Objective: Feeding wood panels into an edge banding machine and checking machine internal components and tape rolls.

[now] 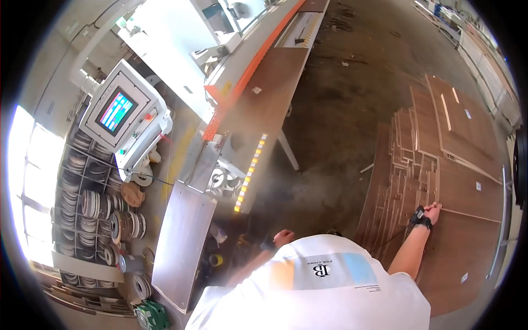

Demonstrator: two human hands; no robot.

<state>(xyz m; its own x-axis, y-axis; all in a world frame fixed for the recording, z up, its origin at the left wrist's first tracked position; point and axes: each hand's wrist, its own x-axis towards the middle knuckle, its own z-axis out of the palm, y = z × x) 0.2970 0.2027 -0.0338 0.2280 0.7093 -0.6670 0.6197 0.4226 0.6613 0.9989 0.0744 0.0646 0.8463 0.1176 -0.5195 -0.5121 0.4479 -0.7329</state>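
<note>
My right hand (pixel 432 213), with a black watch on its wrist, reaches out to the right. Its fingers are closed at the near-left edge of a brown wood-grain panel (pixel 467 184) on top of a stack. My left hand (pixel 284 237) hangs in front of my body, over the floor beside the machine's near end. Its fingers are curled in, and nothing shows in them. Farther off, another brown panel (pixel 269 77) lies flat along the machine's feed bed, beside the orange guard rail (pixel 247 82).
A control console (pixel 118 110) with a lit screen stands at the left, above racks of edging rolls (pixel 91 206). A strip of yellow and white rollers (pixel 250 173) runs along the machine's near end, next to a metal side plate (pixel 184 242). Uneven stacked boards (pixel 404 157) fill the right side.
</note>
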